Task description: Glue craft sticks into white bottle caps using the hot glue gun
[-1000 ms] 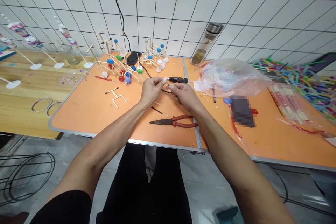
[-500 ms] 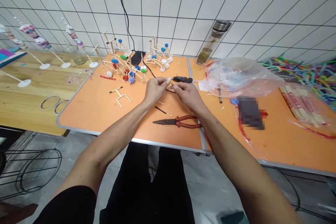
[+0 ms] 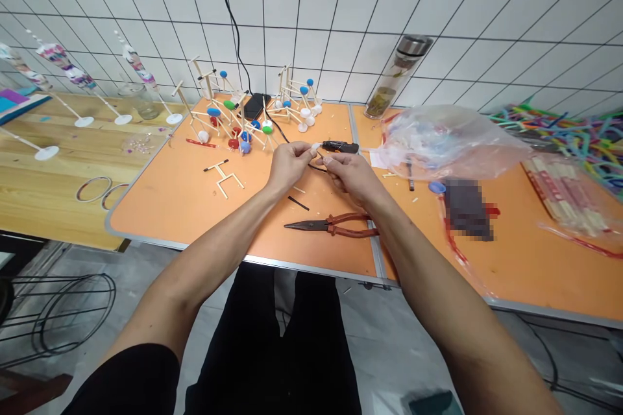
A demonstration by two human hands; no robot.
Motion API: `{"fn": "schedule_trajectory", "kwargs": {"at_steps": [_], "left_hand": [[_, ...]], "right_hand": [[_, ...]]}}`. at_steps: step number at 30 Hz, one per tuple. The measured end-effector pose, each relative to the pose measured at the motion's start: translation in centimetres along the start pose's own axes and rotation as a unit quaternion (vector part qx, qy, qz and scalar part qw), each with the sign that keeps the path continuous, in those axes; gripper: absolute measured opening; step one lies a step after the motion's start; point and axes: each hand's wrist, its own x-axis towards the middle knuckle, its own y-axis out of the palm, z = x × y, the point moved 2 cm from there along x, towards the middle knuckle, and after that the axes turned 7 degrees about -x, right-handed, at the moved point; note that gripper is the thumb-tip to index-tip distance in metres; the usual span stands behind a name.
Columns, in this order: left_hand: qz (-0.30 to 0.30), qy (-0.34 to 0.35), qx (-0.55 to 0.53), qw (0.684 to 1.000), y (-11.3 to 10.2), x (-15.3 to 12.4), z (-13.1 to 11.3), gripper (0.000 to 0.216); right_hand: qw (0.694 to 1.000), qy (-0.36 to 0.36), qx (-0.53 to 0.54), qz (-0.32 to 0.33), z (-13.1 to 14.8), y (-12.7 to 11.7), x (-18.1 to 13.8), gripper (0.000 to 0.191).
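Note:
My left hand [image 3: 291, 166] is closed in a pinch over the orange table, at a small whitish piece too tiny to make out. Just right of it, my right hand [image 3: 351, 173] pinches a thin stick [image 3: 320, 154] that points toward the left fingertips. The fingertips of both hands are close together. Behind them lies a black tool [image 3: 341, 146], its kind partly hidden. A dark cable passes under my hands. Pliers [image 3: 331, 225] with red-brown handles lie nearer me, beside a short black strip [image 3: 298, 203].
Left of my hands lies a small stick frame [image 3: 224, 177]. Stick figures with coloured discs [image 3: 243, 123] crowd the back, near a black phone [image 3: 256, 106]. A glass bottle [image 3: 396, 78], plastic bag [image 3: 448, 142], bundled sticks [image 3: 562, 198] and pipe cleaners [image 3: 584, 142] stand or lie rightward.
My right hand has shifted slightly right, and its fingers have turned a little. My left hand stays nearly in place. The view has tilted slightly.

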Motion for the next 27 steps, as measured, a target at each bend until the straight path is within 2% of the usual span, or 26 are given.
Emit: {"fn": "schedule_trajectory", "kwargs": {"at_steps": [1,3,5,6,7,9,11,12,14,15,17,19,21,23,24,25,27], "left_hand": [[-0.003,0.000,0.002,1.000,-0.1,0.0,0.1,0.043],[-0.005,-0.001,-0.001,1.000,-0.1,0.1,0.2,0.046],[-0.004,-0.004,-0.010,1.000,-0.1,0.2,0.3,0.048],[-0.004,-0.006,-0.014,1.000,-0.1,0.2,0.3,0.050],[-0.003,-0.006,-0.016,1.000,-0.1,0.2,0.3,0.050],[0.001,-0.005,-0.015,1.000,0.0,0.2,0.2,0.051],[0.008,0.000,-0.016,1.000,0.0,0.2,0.1,0.052],[0.012,0.003,-0.019,1.000,0.0,0.2,-0.1,0.052],[0.014,0.006,-0.024,1.000,0.0,0.1,-0.2,0.054],[0.013,0.006,-0.023,1.000,0.0,0.1,-0.3,0.055],[0.007,0.001,-0.015,1.000,-0.1,0.1,-0.2,0.054],[0.000,-0.008,-0.007,1.000,-0.2,0.1,0.1,0.052],[-0.002,-0.016,-0.005,1.000,-0.3,0.2,0.3,0.049],[0.001,-0.018,-0.006,1.000,-0.3,0.1,0.5,0.047],[0.003,-0.017,-0.005,1.000,-0.3,0.1,0.5,0.046],[0.006,-0.016,-0.004,1.000,-0.3,0.1,0.4,0.047],[0.012,-0.012,-0.005,1.000,-0.2,0.1,0.1,0.049]], "right_hand": [[0.994,-0.047,-0.088,-0.050,0.2,0.1,-0.2,0.040],[0.950,-0.113,-0.262,-0.127,0.5,0.6,-0.8,0.038],[0.909,-0.124,-0.366,-0.154,0.7,1.1,-1.3,0.042],[0.903,-0.120,-0.381,-0.156,0.7,1.1,-1.4,0.043],[0.909,-0.118,-0.370,-0.155,0.8,1.1,-1.4,0.042],[0.945,-0.105,-0.279,-0.136,0.9,0.7,-1.1,0.035],[0.989,-0.052,-0.120,-0.072,0.8,0.1,-0.5,0.031],[0.999,-0.010,-0.031,-0.024,0.7,-0.1,-0.3,0.031],[0.989,0.069,0.111,0.068,0.5,-0.2,0.0,0.037],[0.982,0.088,0.144,0.088,0.5,-0.2,0.0,0.040],[0.992,0.060,0.102,0.053,0.5,0.0,-0.1,0.040],[0.997,-0.022,-0.061,-0.049,0.7,0.4,-0.5,0.035],[0.957,-0.080,-0.244,-0.132,1.0,0.9,-1.1,0.033],[0.921,-0.093,-0.343,-0.159,1.1,1.3,-1.4,0.036],[0.920,-0.094,-0.346,-0.157,1.2,1.3,-1.5,0.036],[0.932,-0.096,-0.320,-0.144,1.2,1.1,-1.3,0.033],[0.974,-0.076,-0.193,-0.097,1.0,0.5,-0.9,0.029]]}}
